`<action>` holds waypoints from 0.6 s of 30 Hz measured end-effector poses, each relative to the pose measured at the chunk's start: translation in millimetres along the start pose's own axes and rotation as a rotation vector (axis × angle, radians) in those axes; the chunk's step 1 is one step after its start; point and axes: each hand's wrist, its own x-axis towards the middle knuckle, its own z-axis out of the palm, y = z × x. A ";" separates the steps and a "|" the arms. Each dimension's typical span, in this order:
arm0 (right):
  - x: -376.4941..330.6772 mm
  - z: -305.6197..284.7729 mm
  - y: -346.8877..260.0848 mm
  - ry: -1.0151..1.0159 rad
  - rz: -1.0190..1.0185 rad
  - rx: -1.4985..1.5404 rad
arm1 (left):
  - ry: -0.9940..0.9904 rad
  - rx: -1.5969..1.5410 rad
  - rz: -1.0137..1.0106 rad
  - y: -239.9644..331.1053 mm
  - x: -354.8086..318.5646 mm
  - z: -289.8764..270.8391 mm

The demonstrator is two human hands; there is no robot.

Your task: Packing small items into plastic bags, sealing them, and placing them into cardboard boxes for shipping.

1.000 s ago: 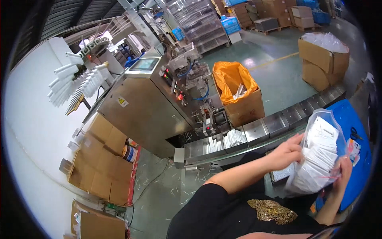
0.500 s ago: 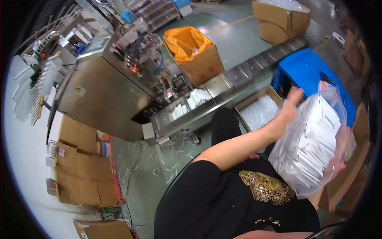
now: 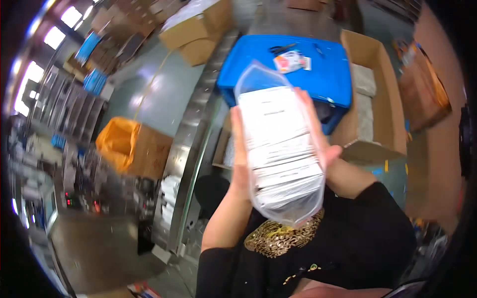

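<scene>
A clear plastic bag (image 3: 283,149) packed with white paper packets is held up in front of my chest. My left hand (image 3: 240,159) presses along its left side, and my right hand (image 3: 318,131) grips the right side with the thumb pointing outward. The packets lie stacked in rows inside, and the bag's loose top end rises above them toward the blue bin lid (image 3: 238,54). On that lid are a small printed packet (image 3: 290,62) and a dark tool (image 3: 282,48) that looks like scissors.
Right of the blue bin stands an open carton (image 3: 390,104) holding similar filled bags (image 3: 365,107). To the left runs a metal conveyor (image 3: 185,149) with white packets (image 3: 170,196) on it. Beyond it are an orange-lined box (image 3: 119,144) and a machine (image 3: 99,243).
My view has swung right, toward the blue bin and carton. The bag has moved to mid-view and stands more upright, with my left hand now against its side.
</scene>
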 end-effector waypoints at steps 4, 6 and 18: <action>17.0 -5.5 -17.2 -0.058 -0.077 0.190 | 0.026 0.228 -0.035 2.5 5.0 -3.6; 50.8 -35.0 -24.9 -0.127 -0.105 -0.162 | 0.067 0.324 -0.029 8.5 2.3 13.8; 169.3 -71.6 -53.9 -0.796 0.150 -1.147 | -0.560 1.521 0.493 78.6 -43.0 6.6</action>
